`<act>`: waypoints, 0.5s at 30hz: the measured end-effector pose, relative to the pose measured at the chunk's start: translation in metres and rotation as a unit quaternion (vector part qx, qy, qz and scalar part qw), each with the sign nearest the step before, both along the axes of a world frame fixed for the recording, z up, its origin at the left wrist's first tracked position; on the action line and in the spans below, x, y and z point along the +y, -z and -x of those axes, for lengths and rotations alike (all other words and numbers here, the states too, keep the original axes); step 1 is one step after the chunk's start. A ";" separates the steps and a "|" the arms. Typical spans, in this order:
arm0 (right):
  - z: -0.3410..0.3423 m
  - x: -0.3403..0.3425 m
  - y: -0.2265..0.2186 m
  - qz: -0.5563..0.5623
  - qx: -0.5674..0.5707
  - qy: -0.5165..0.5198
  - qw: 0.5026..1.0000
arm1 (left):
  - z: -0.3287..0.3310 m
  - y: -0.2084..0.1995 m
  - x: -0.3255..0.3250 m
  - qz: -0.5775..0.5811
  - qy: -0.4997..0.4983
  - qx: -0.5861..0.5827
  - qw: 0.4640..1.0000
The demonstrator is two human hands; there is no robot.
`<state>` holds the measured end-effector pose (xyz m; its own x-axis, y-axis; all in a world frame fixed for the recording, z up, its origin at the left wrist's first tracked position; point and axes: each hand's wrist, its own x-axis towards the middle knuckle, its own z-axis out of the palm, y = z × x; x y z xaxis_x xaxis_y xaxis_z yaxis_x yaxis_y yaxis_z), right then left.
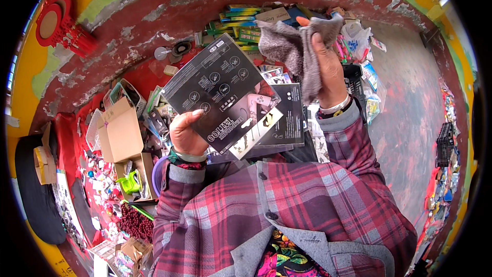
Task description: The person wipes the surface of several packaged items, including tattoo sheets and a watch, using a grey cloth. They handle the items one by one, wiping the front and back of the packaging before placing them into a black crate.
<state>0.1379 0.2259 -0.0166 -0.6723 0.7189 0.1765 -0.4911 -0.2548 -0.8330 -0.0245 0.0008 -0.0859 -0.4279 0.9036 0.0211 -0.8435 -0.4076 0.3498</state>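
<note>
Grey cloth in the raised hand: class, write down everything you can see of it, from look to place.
The grey cloth is brownish grey, with a soft, fuzzy, towel-like surface. It is crumpled and folded, not spread flat. The right hand holds it up, the thumb pressed against its near side, and what looks like a fingertip shows at its upper edge. One broad flap spreads leftward; a narrower fold hangs down beside the palm. Its hidden side cannot be seen.

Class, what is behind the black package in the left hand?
Beyond the right edge of the black package, held by the left hand, part of another dark package shows. The rest of it, and anything else directly behind, is covered and cannot be seen.
</note>
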 end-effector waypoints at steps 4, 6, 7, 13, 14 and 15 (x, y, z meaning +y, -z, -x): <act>0.012 -0.037 -0.002 -0.191 -0.015 -0.012 0.981 | -0.008 -0.002 0.010 -0.022 0.010 -0.029 0.999; 0.022 -0.060 0.012 -0.285 -0.006 -0.075 0.956 | -0.014 -0.008 0.017 -0.045 0.013 -0.054 0.997; 0.032 -0.067 0.029 -0.477 -0.040 -0.020 0.878 | -0.020 -0.016 0.021 -0.030 -0.007 -0.056 0.998; 0.034 -0.106 0.052 -0.727 -0.126 -0.015 0.675 | -0.009 -0.001 0.017 -0.052 0.024 -0.041 0.997; 0.034 -0.104 0.050 -0.727 -0.137 -0.012 0.672 | -0.013 -0.006 0.017 -0.037 0.003 -0.044 0.998; 0.034 -0.100 0.045 -0.728 -0.148 -0.008 0.669 | -0.019 -0.013 0.017 -0.024 -0.001 -0.053 0.998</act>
<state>0.1040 0.1261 -0.0616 -0.8385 -0.0780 0.5393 -0.2566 0.9296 -0.2645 -0.0057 0.0180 -0.0726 -0.4318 0.9018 0.0186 -0.8740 -0.4235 0.2384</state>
